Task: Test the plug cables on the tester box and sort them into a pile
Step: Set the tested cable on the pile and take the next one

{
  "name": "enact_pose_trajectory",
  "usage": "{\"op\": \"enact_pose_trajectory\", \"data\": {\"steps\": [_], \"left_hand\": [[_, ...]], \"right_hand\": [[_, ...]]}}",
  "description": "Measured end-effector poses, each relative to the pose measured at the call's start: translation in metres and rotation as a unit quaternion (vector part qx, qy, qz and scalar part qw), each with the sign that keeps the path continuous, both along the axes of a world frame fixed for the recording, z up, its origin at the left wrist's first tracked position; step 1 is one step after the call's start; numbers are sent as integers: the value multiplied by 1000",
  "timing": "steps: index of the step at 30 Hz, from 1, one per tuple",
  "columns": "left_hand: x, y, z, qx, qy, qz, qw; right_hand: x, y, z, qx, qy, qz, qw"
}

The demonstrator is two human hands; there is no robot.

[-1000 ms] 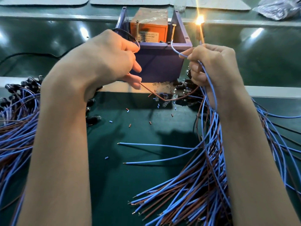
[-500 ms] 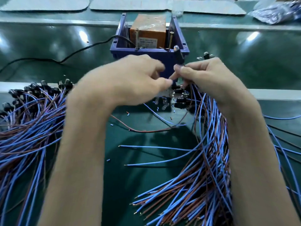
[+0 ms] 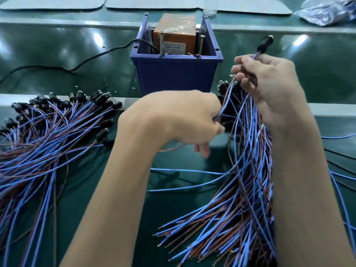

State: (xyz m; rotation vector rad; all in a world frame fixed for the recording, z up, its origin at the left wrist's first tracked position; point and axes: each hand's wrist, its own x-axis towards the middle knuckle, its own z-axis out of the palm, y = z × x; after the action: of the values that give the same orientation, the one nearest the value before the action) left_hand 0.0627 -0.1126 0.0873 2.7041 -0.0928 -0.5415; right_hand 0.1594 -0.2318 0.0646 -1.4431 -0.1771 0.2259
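The tester box (image 3: 176, 72) is a blue bin holding an orange unit with two upright screw posts, at the back centre. My right hand (image 3: 267, 81) is raised to the right of the box and holds cable wires, with one black plug (image 3: 264, 45) sticking up beyond its fingers. My left hand (image 3: 179, 118) sits in front of the box and grips a blue wire (image 3: 225, 105) that runs up toward my right hand. A large pile of plug cables (image 3: 48, 132) lies on the left. A second bundle of blue and brown cables (image 3: 240, 199) fans out under my right arm.
A black power cord (image 3: 86, 58) runs from the box to the left across the green mat. Grey pads (image 3: 154, 1) lie along the far edge and a plastic bag of parts (image 3: 327, 10) is at the back right. A metal strip (image 3: 331, 110) crosses the bench.
The lamp that glowed at the box one second ago is out. Both hands have left the box: my left hand dropped lower, my right hand moved right with a plug cable.
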Motion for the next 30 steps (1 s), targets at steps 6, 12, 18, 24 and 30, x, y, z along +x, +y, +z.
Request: {"op": "enact_pose_trajectory", "data": {"steps": [6,12,18,24,30], "left_hand": [[-7,-39,12,-16,77,-112,991],[-8,24,2,88,26,62,994],[-29,114,-22,108,57,327,937],[-28,121,-50,56,52,359,930],[-29,128,-58,45,12,400,915]], "right_hand": [[9,-14,-9,-260,-68,21,963],[4,-23,-3,-471,-93,-79,874],[-6,-17,14,-465,-142,-27,873],[-9,2,8,-471,-193,92,856],[-12,8,2,-483,-236,228,812]]}}
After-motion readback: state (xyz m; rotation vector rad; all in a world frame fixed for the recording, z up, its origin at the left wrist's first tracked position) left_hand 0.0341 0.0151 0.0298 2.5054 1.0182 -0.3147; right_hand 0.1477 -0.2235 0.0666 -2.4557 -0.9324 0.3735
